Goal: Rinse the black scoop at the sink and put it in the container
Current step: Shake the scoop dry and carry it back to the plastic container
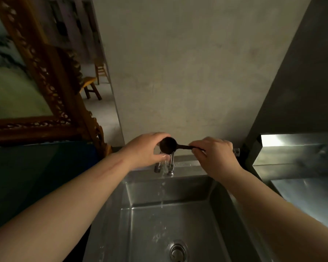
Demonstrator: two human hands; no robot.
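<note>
The black scoop (168, 145) is held over the back of the steel sink (170, 220), its round bowl facing me and its thin handle pointing right. My right hand (212, 154) pinches the handle. My left hand (146, 150) cups the bowl from the left, its fingers wet. Water falls from under the bowl past the faucet (169, 165) into the basin. No container is in view.
A drain (177, 251) sits at the basin's near end. A steel counter (299, 167) lies to the right of the sink, a carved wooden frame (51, 87) and a dark surface to the left, a concrete wall behind.
</note>
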